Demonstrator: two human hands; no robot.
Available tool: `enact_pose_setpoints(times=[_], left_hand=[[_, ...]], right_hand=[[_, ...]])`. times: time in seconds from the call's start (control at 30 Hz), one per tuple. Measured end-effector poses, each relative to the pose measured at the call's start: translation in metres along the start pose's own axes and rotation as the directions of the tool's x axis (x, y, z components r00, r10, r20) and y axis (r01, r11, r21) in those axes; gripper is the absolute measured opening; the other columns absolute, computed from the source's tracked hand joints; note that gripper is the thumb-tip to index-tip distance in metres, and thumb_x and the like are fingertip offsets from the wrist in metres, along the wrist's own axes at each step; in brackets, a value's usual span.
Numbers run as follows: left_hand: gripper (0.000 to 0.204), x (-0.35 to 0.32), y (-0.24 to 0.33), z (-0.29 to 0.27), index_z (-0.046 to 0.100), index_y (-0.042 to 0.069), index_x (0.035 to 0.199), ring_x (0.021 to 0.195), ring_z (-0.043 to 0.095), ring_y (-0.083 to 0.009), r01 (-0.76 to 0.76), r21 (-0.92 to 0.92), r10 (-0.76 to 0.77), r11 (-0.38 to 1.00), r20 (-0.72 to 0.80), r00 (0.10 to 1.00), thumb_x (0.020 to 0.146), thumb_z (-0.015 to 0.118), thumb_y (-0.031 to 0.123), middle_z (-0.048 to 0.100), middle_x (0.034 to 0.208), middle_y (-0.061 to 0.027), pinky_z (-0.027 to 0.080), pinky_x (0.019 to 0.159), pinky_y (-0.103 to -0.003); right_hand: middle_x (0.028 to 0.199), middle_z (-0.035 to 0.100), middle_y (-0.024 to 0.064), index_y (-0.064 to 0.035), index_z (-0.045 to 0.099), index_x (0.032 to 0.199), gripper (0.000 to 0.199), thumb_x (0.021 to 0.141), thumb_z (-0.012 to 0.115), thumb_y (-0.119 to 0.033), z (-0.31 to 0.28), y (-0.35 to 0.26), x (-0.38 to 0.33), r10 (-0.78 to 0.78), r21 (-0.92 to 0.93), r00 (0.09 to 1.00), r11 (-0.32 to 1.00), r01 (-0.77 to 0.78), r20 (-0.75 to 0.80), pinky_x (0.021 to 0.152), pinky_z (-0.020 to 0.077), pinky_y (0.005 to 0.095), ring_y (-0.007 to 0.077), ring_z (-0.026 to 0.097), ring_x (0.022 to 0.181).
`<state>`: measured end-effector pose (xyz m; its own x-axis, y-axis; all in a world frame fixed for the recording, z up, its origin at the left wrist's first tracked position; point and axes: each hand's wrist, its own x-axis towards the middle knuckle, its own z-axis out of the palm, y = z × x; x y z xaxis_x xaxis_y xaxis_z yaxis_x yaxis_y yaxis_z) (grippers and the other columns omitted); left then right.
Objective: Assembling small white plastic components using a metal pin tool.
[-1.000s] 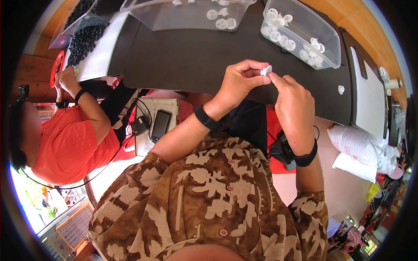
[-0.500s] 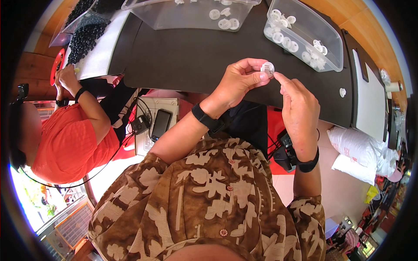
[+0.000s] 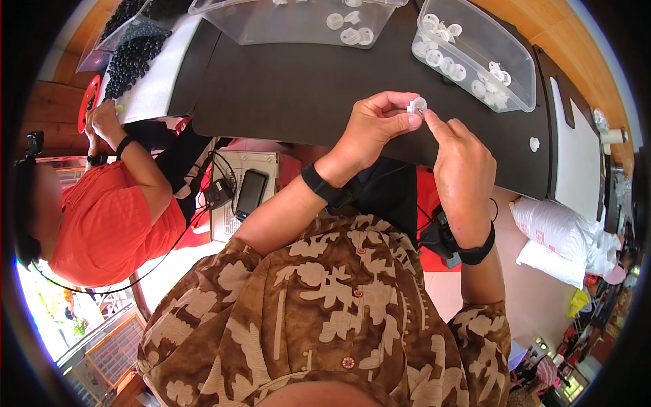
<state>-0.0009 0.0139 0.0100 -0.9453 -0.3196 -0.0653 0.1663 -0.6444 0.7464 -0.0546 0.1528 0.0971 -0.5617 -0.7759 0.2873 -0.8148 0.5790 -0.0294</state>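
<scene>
My left hand [image 3: 370,133], closed, pinches a small round white plastic piece [image 3: 418,106] between thumb and fingers above the front edge of the dark table [image 3: 291,88]. From the right, the index fingertip of my right hand [image 3: 465,166] meets the piece's near side. That hand's other fingers are curled under, out of sight, so whatever they may hold is hidden. Similar white pieces lie in the clear plastic bin [image 3: 512,57] at the far right and in another clear bin [image 3: 271,28] at the back. A single white piece [image 3: 534,144] lies on the table to the right.
To my left sits a person in a red shirt [image 3: 115,224], hands by a red dish [image 3: 88,102] and a heap of small black parts [image 3: 132,64]. A white board [image 3: 576,149] lies at the table's right end. White sacks [image 3: 563,230] stand on the floor.
The white piece has turned in my left fingers and now shows more of its edge. My right hand has shifted slightly left, its index finger farther over the piece.
</scene>
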Motion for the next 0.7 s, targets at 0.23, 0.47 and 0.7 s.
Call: enact_pose_setpoints(times=[0.23,0.47,0.7], left_hand=[[0.029,0.0,-0.004,0.001,0.06,0.0,0.114,0.099,0.062,-0.0147,-0.038,0.05,0.039,0.998,-0.029,0.999,0.085,0.066,0.001,0.065,0.108,-0.0085,0.052,0.09,-0.029],[0.029,0.0,-0.002,0.0,0.06,0.001,0.114,0.099,0.062,-0.0149,-0.039,0.03,0.04,0.999,-0.007,0.999,0.086,0.066,0.003,0.064,0.108,-0.008,0.052,0.09,-0.029],[0.03,-0.001,0.003,0.002,0.059,0.002,0.116,0.1,0.062,-0.0156,-0.007,-0.005,0.007,1.0,-0.005,1.0,0.087,0.065,0.004,0.064,0.108,-0.0079,0.052,0.091,-0.029]], right_hand=[[0.074,0.056,0.0039,-0.0102,0.066,0.105,0.029,0.077,0.057,-0.005,0.0,0.001,0.001,-0.07,-0.058,0.997,0.996,0.069,-0.013,0.056,0.0511,0.0334,0.0201,0.062,0.068],[0.073,0.055,0.0041,-0.0102,0.066,0.106,0.032,0.075,0.059,-0.003,-0.008,0.005,-0.001,-0.105,-0.035,0.994,0.994,0.105,0.016,0.056,0.0502,0.0331,0.0204,0.061,0.067],[0.075,0.055,0.0068,-0.0117,0.066,0.11,0.041,0.074,0.057,0.005,-0.001,0.013,-0.008,0.018,0.186,0.999,0.983,-0.009,-0.044,0.057,0.0491,0.0366,0.0247,0.061,0.068]])
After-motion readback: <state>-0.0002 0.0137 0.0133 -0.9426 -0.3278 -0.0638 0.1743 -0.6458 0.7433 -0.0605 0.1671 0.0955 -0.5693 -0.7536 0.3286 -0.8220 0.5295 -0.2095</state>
